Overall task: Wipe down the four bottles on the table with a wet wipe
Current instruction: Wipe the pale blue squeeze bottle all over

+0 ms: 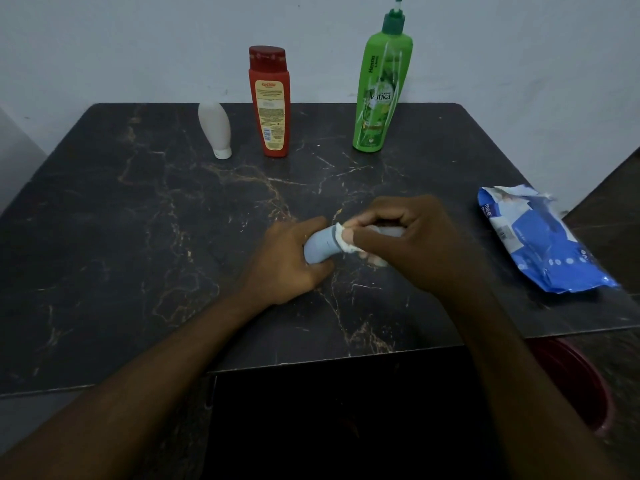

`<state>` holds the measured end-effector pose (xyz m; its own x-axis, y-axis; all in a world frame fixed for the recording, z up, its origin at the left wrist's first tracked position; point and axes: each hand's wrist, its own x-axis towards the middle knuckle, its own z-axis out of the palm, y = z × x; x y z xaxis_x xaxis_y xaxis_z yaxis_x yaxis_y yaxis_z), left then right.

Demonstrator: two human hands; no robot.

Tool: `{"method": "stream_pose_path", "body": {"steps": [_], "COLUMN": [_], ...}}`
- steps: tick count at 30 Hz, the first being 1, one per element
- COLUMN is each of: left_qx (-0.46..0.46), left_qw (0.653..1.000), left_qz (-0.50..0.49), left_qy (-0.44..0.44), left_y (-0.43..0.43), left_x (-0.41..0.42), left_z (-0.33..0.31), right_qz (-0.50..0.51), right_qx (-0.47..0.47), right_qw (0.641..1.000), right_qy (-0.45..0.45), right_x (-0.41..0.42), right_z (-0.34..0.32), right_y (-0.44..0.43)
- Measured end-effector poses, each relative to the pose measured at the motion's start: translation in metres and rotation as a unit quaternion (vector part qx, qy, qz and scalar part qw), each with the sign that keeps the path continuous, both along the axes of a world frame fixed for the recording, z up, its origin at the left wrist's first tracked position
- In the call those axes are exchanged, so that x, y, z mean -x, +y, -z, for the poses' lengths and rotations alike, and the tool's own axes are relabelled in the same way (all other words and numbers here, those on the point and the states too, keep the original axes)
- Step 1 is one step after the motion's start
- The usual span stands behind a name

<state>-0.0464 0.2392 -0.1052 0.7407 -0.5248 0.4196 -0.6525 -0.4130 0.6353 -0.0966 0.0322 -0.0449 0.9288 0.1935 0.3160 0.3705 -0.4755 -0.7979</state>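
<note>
The left hand (287, 258) curls round one end of the pale blue bottle (320, 245), held sideways low at the table (138, 237), long axis running left to right. The right hand (412, 244) clamps the wet wipe (344, 237) round the other end. Farther back, white bottle (215, 128), red bottle (269, 102) and green bottle (381, 91) stand upright.

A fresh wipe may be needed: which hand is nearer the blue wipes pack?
Right. The right hand, pinching the wet wipe on the pale blue bottle, is left of the wipes pack; the left hand grips it farther left.
</note>
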Motion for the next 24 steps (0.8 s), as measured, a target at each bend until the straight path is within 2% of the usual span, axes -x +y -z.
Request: {"method": "stream_pose_path", "body": {"steps": [3, 6, 9, 13, 15, 18, 21, 24], "left_qx": [-0.001, -0.002, -0.017, -0.069, -0.086, -0.152, -0.161, -0.068], "left_qw": [1.000, 1.000, 1.000, 0.996, 0.994, 0.986, 0.985, 0.985], "left_qz": [0.005, 0.003, -0.011, -0.037, -0.038, -0.056, -0.046, -0.042], "left_qy": [-0.002, -0.007, -0.008, -0.048, -0.049, -0.046, 0.044, 0.153], "left_y": [0.000, 0.000, -0.001, -0.003, -0.003, -0.004, 0.000, 0.011], "left_x": [0.001, 0.000, 0.000, 0.003, 0.005, 0.005, 0.003, -0.005], "left_z": [0.000, 0.000, 0.001, 0.003, 0.002, -0.003, -0.017, -0.033], "right_qz": [0.036, 0.037, 0.016, 0.005, 0.020, 0.056, 0.082, 0.100], "right_qx": [0.038, 0.072, -0.018, -0.137, -0.118, -0.048, -0.067, -0.106], "right_qw": [0.998, 0.997, 0.998, 0.988, 0.990, 0.997, 0.994, 0.988], "right_qy": [-0.044, -0.017, 0.049, 0.071, 0.075, 0.027, -0.007, -0.046], "right_x": [-0.001, 0.007, 0.014, 0.017, 0.018, 0.016, 0.009, 0.000], "right_z": [0.007, 0.011, 0.011, 0.018, 0.025, 0.035, 0.044, 0.050], "right_y": [0.006, 0.002, -0.005, 0.003, 0.013, 0.023, 0.018, 0.007]}}
